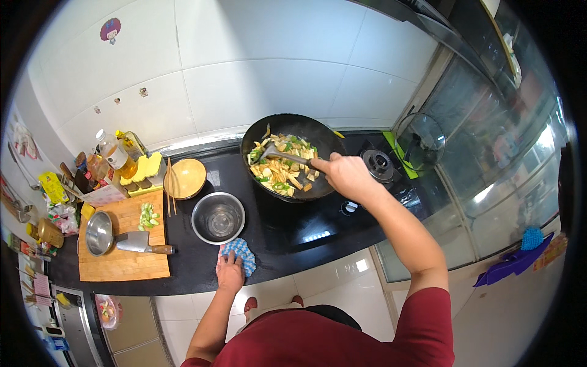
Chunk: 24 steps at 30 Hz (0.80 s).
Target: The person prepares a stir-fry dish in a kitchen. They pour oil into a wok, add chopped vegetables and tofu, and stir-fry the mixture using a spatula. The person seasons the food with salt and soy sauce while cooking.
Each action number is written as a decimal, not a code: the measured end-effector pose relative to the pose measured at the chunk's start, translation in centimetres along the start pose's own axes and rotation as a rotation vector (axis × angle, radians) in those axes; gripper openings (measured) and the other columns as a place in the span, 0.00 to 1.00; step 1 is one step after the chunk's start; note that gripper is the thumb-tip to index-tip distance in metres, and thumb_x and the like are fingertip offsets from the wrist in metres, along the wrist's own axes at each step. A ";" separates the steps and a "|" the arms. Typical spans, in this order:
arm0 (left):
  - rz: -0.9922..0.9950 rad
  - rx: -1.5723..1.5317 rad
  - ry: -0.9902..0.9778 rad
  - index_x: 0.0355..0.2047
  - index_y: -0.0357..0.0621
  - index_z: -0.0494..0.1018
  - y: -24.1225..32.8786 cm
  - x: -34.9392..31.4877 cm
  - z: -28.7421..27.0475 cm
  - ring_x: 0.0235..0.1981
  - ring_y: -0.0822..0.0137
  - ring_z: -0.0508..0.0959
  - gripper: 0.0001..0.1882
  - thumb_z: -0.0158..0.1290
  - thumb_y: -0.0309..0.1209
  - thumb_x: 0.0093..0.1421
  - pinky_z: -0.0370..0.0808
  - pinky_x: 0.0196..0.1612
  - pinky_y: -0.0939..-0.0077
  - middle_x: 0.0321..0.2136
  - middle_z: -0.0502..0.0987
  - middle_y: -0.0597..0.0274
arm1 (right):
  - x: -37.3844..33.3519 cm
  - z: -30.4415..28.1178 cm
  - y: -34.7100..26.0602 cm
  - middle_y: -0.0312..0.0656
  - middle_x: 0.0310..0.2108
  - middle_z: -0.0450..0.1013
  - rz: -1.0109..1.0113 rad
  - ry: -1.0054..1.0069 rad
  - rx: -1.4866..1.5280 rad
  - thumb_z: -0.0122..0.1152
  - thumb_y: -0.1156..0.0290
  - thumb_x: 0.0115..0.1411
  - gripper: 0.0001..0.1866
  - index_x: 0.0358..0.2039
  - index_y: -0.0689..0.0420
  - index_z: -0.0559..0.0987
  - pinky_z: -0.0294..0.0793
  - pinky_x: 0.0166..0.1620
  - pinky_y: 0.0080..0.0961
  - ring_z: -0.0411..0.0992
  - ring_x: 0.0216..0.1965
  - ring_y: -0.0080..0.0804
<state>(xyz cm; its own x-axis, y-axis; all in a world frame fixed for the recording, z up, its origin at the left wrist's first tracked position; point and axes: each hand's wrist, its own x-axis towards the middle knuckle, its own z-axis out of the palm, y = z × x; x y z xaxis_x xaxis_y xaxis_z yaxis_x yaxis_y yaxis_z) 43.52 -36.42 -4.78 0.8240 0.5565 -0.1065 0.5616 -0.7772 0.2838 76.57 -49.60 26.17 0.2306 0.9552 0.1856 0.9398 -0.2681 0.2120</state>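
My right hand (350,175) is closed around the dark handle of a metal spatula (274,150). The blade rests among the food in a black wok (330,138) on the stove. Sliced pale-brown pieces mixed with green vegetable pieces (292,160) fill the wok's left and middle part. At the counter's front edge, my left hand (230,272) has its fingers on a bunched blue-and-white cloth (242,254); part of its grip is hard to see. Just beyond the cloth stands a metal bowl (218,219).
Left, a wooden cutting board (125,267) carries a cleaver (134,242), a small metal bowl (99,233) and sliced green-white vegetable (148,216). Chopsticks (172,186) lean across a yellow bowl (187,177). Bottles (116,156) stand behind. Right are another burner (377,164) and a glass lid (420,142).
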 end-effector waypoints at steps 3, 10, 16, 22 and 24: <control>-0.023 -0.009 -0.022 0.53 0.49 0.75 -0.5 0.0 0.1 0.60 0.48 0.63 0.24 0.58 0.33 0.54 0.65 0.60 0.45 0.64 0.62 0.55 | -1.3 0.1 0.0 0.51 0.30 0.75 -0.007 -0.098 -0.049 0.53 0.74 0.57 0.18 0.48 0.47 0.78 0.77 0.28 0.38 0.79 0.27 0.44; -0.037 -0.024 -0.028 0.52 0.48 0.75 0.0 -0.1 -0.2 0.60 0.48 0.63 0.24 0.59 0.33 0.53 0.65 0.60 0.46 0.64 0.62 0.54 | -3.4 -2.8 4.7 0.51 0.40 0.78 0.272 -0.145 0.250 0.63 0.69 0.54 0.23 0.53 0.49 0.77 0.76 0.47 0.44 0.76 0.44 0.51; -0.010 -0.011 -0.035 0.52 0.48 0.76 0.0 0.2 -0.3 0.60 0.48 0.63 0.23 0.59 0.33 0.53 0.65 0.60 0.49 0.64 0.62 0.54 | 0.8 5.7 6.3 0.50 0.49 0.76 0.592 -0.022 0.412 0.62 0.62 0.55 0.25 0.55 0.48 0.76 0.73 0.54 0.45 0.74 0.51 0.50; -0.033 -0.017 -0.015 0.52 0.48 0.76 -0.1 -0.1 -0.3 0.60 0.49 0.63 0.24 0.60 0.33 0.53 0.65 0.60 0.48 0.63 0.63 0.55 | 4.1 4.9 -0.5 0.51 0.47 0.77 0.560 -0.144 0.517 0.58 0.64 0.57 0.22 0.53 0.46 0.77 0.73 0.53 0.46 0.74 0.50 0.51; -0.024 -0.008 0.000 0.51 0.49 0.76 -0.1 -0.1 -0.2 0.60 0.49 0.64 0.24 0.60 0.33 0.52 0.66 0.59 0.49 0.62 0.64 0.55 | 2.9 4.7 -0.3 0.53 0.44 0.77 0.422 -0.159 0.517 0.59 0.65 0.55 0.22 0.53 0.47 0.77 0.74 0.51 0.45 0.75 0.48 0.52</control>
<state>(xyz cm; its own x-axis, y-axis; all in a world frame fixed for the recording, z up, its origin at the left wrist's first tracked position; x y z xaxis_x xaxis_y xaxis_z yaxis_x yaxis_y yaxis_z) 43.34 -36.34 -4.59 0.8100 0.5753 -0.1133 0.5810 -0.7612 0.2883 78.18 -46.19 22.10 0.6004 0.7997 -0.0001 0.7520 -0.5646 -0.3401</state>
